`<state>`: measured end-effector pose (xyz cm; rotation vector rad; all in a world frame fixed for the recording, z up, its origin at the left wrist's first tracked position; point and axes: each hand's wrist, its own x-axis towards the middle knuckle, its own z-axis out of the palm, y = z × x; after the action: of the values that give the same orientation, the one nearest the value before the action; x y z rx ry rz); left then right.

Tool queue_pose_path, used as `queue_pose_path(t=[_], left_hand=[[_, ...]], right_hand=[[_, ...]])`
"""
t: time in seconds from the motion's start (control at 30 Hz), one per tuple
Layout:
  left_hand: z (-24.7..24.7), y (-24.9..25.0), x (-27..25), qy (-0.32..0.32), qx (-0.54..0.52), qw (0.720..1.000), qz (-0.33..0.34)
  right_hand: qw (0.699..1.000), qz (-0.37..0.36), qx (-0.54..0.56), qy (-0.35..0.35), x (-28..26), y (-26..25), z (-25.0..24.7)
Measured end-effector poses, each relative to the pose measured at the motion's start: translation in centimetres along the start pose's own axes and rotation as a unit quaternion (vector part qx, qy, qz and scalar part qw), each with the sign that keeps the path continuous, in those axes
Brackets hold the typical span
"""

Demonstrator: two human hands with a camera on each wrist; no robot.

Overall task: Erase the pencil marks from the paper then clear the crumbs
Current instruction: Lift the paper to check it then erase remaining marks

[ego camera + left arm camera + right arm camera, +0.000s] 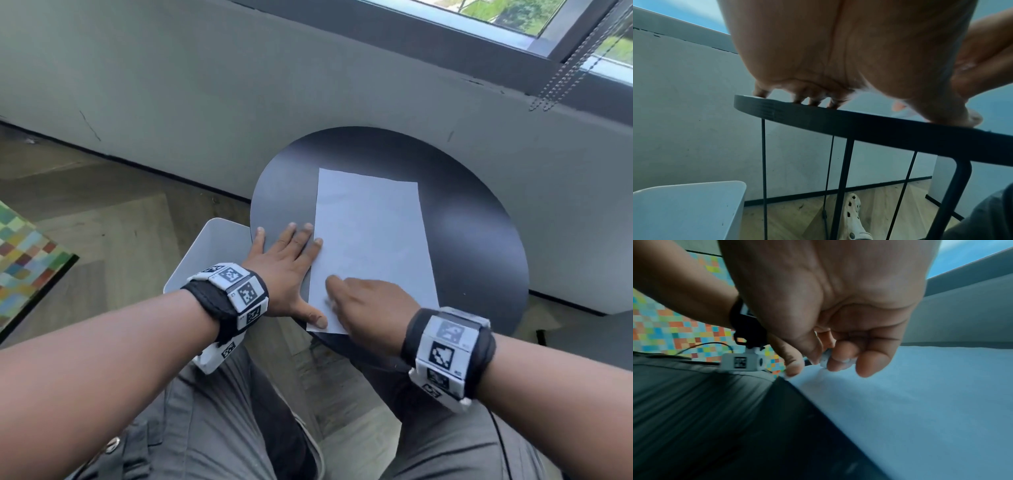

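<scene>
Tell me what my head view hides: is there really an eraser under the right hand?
Observer: Yes. The right wrist view shows the right hand pinching a small white eraser on the paper.
Operator: Is the left hand flat?
Observer: The left wrist view shows the left hand with fingertips pressed down near the table edge.
Operator: Anything under the table?
Observer: A pale clog-style shoe on the floor between the legs.
</scene>
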<state>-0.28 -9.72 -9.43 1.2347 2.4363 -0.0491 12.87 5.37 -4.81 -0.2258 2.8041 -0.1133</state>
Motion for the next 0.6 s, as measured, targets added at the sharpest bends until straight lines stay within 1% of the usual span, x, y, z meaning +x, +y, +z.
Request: queue_pose_path(t=[0.03, 0.1, 0.13, 0.17, 0.2, 0.3, 0.33, 0.37, 0.4, 0.47, 0.5, 0.53, 0.6], left_hand=[[0.0, -0.1, 0.0, 0.0, 0.001, 1.0, 0.001], [0.0, -0.2, 0.0, 0.001, -0.001, 1.0, 0.003], [0.0, -0.2, 0.0, 0.001, -0.003, 1.0, 0.003], [0.0, -0.2, 0.0, 0.002, -0.004, 1.0, 0.003], [0.0, -0.2, 0.0, 0.001, -0.006, 1.0, 0.003], [0.0, -0.2, 0.0, -0.001, 0.0, 1.0, 0.006], [-0.1, -0.2, 0.0, -0.002, 0.003, 1.0, 0.008], [-0.1, -0.1, -0.1, -0.002, 0.005, 1.0, 0.008], [-0.1, -0.1, -0.1, -0.003, 0.008, 1.0, 0.008], [-0.1, -0.1, -0.1, -0.005, 0.01, 1.0, 0.007], [-0.2, -0.1, -0.1, -0.006, 0.01, 1.0, 0.006], [-0.2, -0.1, -0.1, -0.008, 0.009, 1.0, 0.006], [-0.2, -0.2, -0.1, -0.01, 0.009, 1.0, 0.006]], right_hand=[[1.0, 0.023, -0.001, 0.002, 1.4, 0.6, -0.2], [0.995, 0.104, 0.009, 0.01, 4.3, 2.7, -1.2], [0.991, 0.132, 0.015, 0.016, 5.3, 3.8, -1.7], [0.989, 0.143, 0.017, 0.018, 5.7, 4.2, -2.0], [0.991, 0.131, 0.01, 0.013, 5.6, 3.8, -2.1], [0.999, 0.024, -0.026, -0.033, 3.9, 0.9, -1.3], [0.998, 0.01, -0.029, -0.047, 3.6, 0.4, -1.2], [0.998, 0.012, -0.03, -0.046, 3.9, 0.4, -1.2], [0.998, 0.034, -0.035, -0.032, 4.9, 1.1, -1.5], [0.994, 0.107, -0.019, 0.003, 7.3, 3.4, -2.4], [0.991, 0.132, -0.007, 0.015, 8.4, 4.6, -3.0], [0.989, 0.145, 0.002, 0.02, 9.1, 5.4, -3.4], [0.991, 0.133, 0.007, 0.018, 9.3, 5.4, -3.7]])
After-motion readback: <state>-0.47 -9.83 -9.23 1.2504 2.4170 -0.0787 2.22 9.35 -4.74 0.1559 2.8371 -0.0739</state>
